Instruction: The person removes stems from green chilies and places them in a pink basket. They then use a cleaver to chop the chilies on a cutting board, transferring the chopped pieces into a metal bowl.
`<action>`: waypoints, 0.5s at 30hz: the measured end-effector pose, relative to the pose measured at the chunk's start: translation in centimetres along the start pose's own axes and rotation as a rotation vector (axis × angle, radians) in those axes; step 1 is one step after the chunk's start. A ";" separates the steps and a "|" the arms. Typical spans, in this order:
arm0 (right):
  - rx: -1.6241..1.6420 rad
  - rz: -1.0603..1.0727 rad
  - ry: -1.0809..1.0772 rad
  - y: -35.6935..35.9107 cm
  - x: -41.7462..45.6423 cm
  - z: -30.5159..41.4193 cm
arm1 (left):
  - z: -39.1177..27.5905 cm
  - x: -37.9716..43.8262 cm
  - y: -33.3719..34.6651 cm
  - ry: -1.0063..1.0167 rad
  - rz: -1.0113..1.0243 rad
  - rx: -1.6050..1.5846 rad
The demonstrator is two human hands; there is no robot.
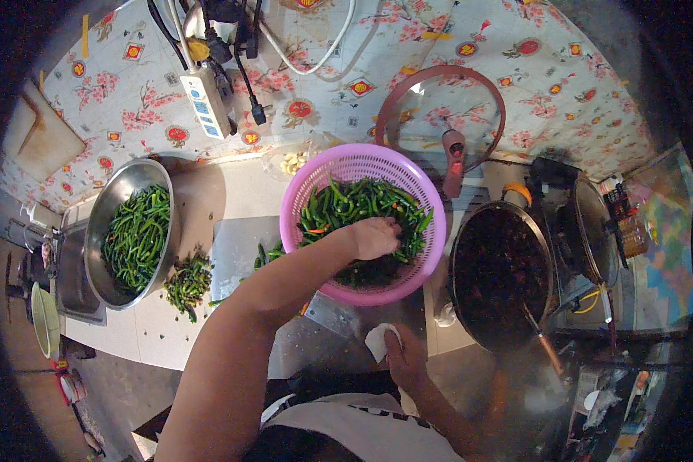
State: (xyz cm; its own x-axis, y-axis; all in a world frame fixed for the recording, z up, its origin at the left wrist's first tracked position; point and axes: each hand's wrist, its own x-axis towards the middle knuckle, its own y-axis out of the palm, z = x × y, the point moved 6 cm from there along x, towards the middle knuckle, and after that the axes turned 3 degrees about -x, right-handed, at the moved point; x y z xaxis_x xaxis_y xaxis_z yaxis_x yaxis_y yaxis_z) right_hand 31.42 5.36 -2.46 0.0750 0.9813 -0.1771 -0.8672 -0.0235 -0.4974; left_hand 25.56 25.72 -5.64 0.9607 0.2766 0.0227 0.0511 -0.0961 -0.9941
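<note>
A pink-purple plastic colander (365, 296) full of green chili peppers (346, 202), a few of them orange, stands before me. My left hand (375, 238) reaches down into the peppers, and its fingertips are hidden, so whether it grips any cannot be told. Near my body, below the colander's rim, my right hand (407, 358) holds a crumpled white tissue (376, 342). Partly under the colander and my left forearm lie more peppers (271, 254) on a pale cutting board (237, 231). The blade of a cleaver (332, 315) shows beneath the colander's front edge.
Left are a steel basin (170, 231) of green peppers and a heap of pepper stems (189, 283), near a sink (81, 277). Right, a wok (454, 271) holds dark food and a wooden-handled utensil (548, 353). Behind stand garlic cloves (293, 163), a glass lid (418, 121) and a power strip (203, 107).
</note>
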 end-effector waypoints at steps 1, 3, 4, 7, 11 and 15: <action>-0.004 -0.032 0.013 0.0 0.3 -0.4 | 0.1 -0.4 -0.6 0.008 -0.021 -0.065; 0.094 -0.107 0.086 -0.6 0.9 -0.3 | 0.4 -1.6 -2.2 -0.016 -0.146 -0.211; 0.192 -0.148 0.149 -1.3 1.5 0.6 | 0.5 -2.6 -3.0 -0.048 -0.251 -0.297; 0.089 -0.348 -0.148 -3.9 3.5 4.0 | -0.1 -5.2 -5.8 -0.169 -0.358 -0.467; -0.340 -0.630 -0.593 -3.8 6.1 8.8 | -1.2 -8.1 -6.7 -0.263 -0.412 -0.544; -0.681 -0.376 -0.596 -0.5 9.0 9.0 | -2.0 -8.7 -7.7 -0.280 -0.442 -0.568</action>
State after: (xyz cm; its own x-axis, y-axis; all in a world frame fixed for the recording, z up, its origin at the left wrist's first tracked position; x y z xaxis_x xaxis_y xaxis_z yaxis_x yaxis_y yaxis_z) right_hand 28.09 15.95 3.87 -0.1346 0.8787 0.4581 -0.3538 0.3892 -0.8505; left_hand 17.39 22.10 1.99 0.7174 0.6278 0.3020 0.6188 -0.3751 -0.6902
